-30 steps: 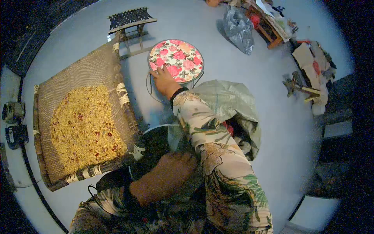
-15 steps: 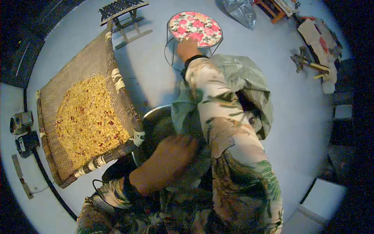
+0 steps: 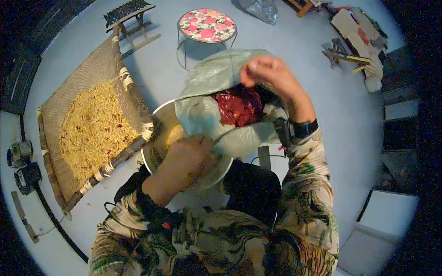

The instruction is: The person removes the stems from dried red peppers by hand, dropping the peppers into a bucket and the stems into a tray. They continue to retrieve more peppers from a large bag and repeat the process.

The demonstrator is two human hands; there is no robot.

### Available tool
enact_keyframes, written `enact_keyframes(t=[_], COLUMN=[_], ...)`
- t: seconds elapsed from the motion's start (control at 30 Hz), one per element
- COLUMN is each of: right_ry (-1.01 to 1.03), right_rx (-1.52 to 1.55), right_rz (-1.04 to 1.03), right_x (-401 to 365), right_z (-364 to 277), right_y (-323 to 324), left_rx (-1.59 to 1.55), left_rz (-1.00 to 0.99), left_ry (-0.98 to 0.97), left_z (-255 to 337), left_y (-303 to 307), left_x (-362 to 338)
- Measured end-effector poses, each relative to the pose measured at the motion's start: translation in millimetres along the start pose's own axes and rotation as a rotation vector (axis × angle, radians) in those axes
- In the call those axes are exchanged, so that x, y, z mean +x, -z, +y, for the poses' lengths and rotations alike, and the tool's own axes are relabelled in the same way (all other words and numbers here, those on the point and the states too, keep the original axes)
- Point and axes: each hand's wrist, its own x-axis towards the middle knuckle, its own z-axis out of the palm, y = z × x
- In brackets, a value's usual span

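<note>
A pale green woven sack [image 3: 209, 78] lies open in front of me, with dark red dried pieces [image 3: 238, 106] showing in its mouth. My right hand [image 3: 267, 73] grips the sack's far rim with fingers closed. My left hand [image 3: 191, 154] holds the sack's near edge, over a round metal bowl [image 3: 159, 126] that sits under the sack's mouth. Left of the bowl a large woven tray [image 3: 99, 73] on the floor carries a spread of yellow flakes [image 3: 92, 131] with a few red bits.
A small round stool with a floral top [image 3: 207, 25] stands beyond the sack. A dark slatted stool [image 3: 129, 11] is at the far left. Wood scraps and clutter [image 3: 357, 46] lie at the right, small devices and a cable [image 3: 20, 163] at the left.
My right hand left the floral stool and came back to grip the sack's rim. The sack's mouth is now open, showing the red pieces, and the stool sits farther away.
</note>
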Motion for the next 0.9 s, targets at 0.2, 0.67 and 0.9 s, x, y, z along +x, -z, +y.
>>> enact_keyframes(t=[0.2,0.67,0.9], right_ry=[0.066,-0.013,0.269], right_rx=[-1.251,-0.757,-0.429], right_rz=[0.203,0.739,0.760], right_x=[-23,-32,-71], right_z=[123,91,47], right_y=[-22,-63,-126], left_rx=[0.083,-0.044,-0.249], left_rz=[-0.052,0.245,0.474], left_ry=[0.008,0.063,0.083], left_z=[16,13,18], left_y=[-9,-22,-12], left_x=[-12,-17,-7])
